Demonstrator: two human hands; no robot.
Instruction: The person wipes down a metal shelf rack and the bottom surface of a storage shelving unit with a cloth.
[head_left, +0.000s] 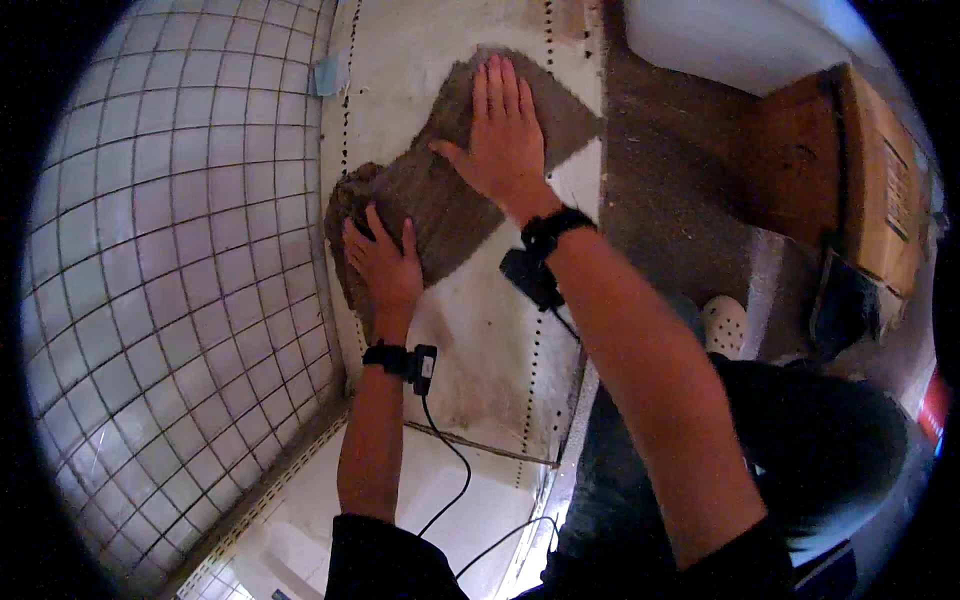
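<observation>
A brown cloth (457, 210) lies spread at a slant over a stained white panel (480, 330) with rows of small dark holes. Flat on the cloth's far part rests my right hand (506, 142), its fingers stretched out and its thumb apart. My left hand (388, 262) presses palm down on the near left part, fingers spread. Near that hand the cloth's left edge is bunched into folds. Neither hand grips anything. Each wrist carries a black strap with a small dark device and a cable.
A white tiled wall (195, 202) borders the panel on the left. To the right stands a cardboard box (795, 150) on the dark floor (660, 172). A pale clog with holes (724, 324) shows beside my leg. A light blue piece (327, 76) sits against the wall.
</observation>
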